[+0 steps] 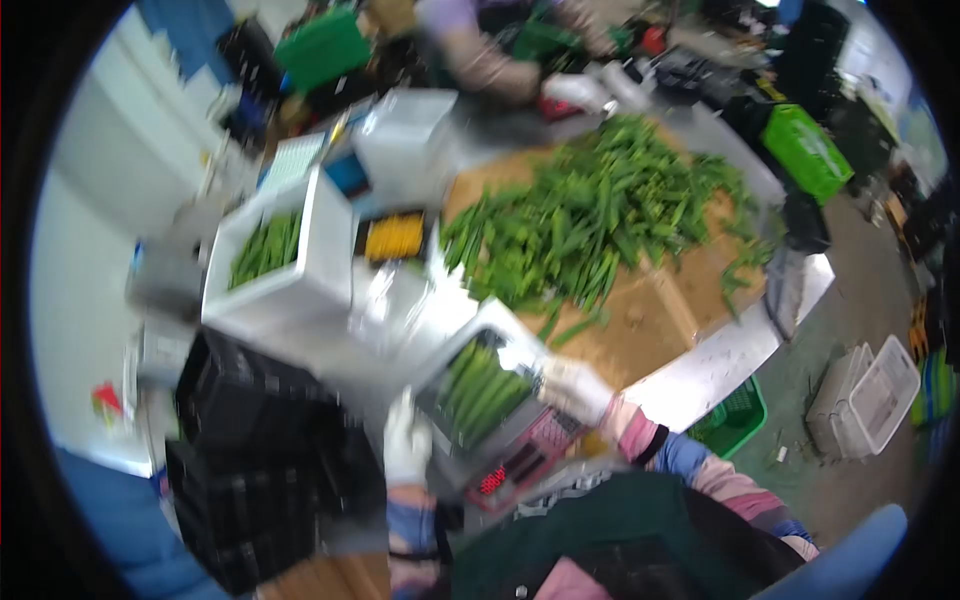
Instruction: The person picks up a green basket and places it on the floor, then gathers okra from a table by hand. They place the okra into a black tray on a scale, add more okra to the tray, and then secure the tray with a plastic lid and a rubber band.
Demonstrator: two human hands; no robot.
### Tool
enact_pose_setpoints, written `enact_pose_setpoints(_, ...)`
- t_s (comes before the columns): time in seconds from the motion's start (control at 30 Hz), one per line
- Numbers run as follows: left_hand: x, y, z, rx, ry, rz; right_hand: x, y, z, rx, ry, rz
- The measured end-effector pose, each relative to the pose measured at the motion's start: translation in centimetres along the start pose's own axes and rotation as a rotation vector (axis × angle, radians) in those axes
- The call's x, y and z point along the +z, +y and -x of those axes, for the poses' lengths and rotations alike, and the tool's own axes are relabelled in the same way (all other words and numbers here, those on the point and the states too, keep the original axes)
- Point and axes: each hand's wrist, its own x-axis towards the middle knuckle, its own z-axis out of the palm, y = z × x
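Note:
A black tray of long green vegetables [478,392], perhaps cucumbers, sits at a tilt in view over a scale [525,462] with a lit red display. Shiny clear film seems to cover the tray. My left hand [407,440], in a white glove, grips the tray's left edge. At its right edge is my right hand [577,390], also gloved in white, with the fingers curled on the rim. Motion blur softens both hands, and the fingertips are partly hidden. Just behind the tray lies crumpled clear plastic [395,305].
A heap of leafy green stalks [610,215] covers cardboard [640,330] on the table. To the left stand a white foam box [325,235] of green vegetables and stacked black trays [250,400]. A co-worker's gloved hands [590,92] are across the table. A green basket [745,412] stands below right.

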Motion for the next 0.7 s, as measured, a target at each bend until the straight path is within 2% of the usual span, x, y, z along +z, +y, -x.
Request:
enact_pose_setpoints(0.03,0.6,-0.4,-0.1,-0.269,-0.045,0.333,-0.6,-0.2,-0.3,-0.004,0.054,0.087)
enact_pose_setpoints(0.07,1.2,-0.8,-0.2,-0.58,0.041,0.788,-0.5,-0.1,-0.4,0.008,0.1,0.081)
enact_pose_setpoints(0.1,1.9,-1.1,-0.3,-0.856,0.225,1.109,-0.4,-0.1,-0.5,0.012,0.143,0.08)
enact_pose_setpoints(0.13,1.4,0.0,-0.4,-0.817,0.278,1.103,-0.7,0.0,-0.6,0.022,0.133,0.08)
enact_pose_setpoints(0.23,-0.2,1.5,0.9,-0.878,0.291,1.067,-1.2,0.0,-0.6,-0.023,0.111,0.148)
enact_pose_setpoints(0.37,-1.0,3.3,4.8,-1.005,0.187,1.07,-0.8,-2.3,-0.5,0.046,0.084,0.358)
enact_pose_setpoints(0.4,-0.9,4.4,5.4,-1.002,0.142,1.1,-1.1,-2.8,-1.1,-0.018,0.13,0.443)
enact_pose_setpoints(0.43,-0.3,5.1,6.1,-1.005,0.143,1.136,-0.2,-3.7,-1.7,-0.079,0.173,0.663)
enact_pose_setpoints(0.5,0.8,6.7,6.8,-1.051,0.155,1.232,2.4,-5.3,-3.2,-0.115,0.211,0.782)
enact_pose_setpoints(0.57,2.3,7.1,7.6,-1.019,0.228,1.285,3.2,-5.3,-6.9,-0.217,0.12,0.841)
enact_pose_setpoints(0.63,2.7,7.0,7.7,-1.033,0.238,1.332,4.7,-5.1,-9.8,-0.173,0.087,0.797)
enact_pose_setpoints(0.7,2.6,7.1,8.0,-1.013,0.23,1.351,4.8,-5.2,-12.4,-0.02,0.005,0.823)
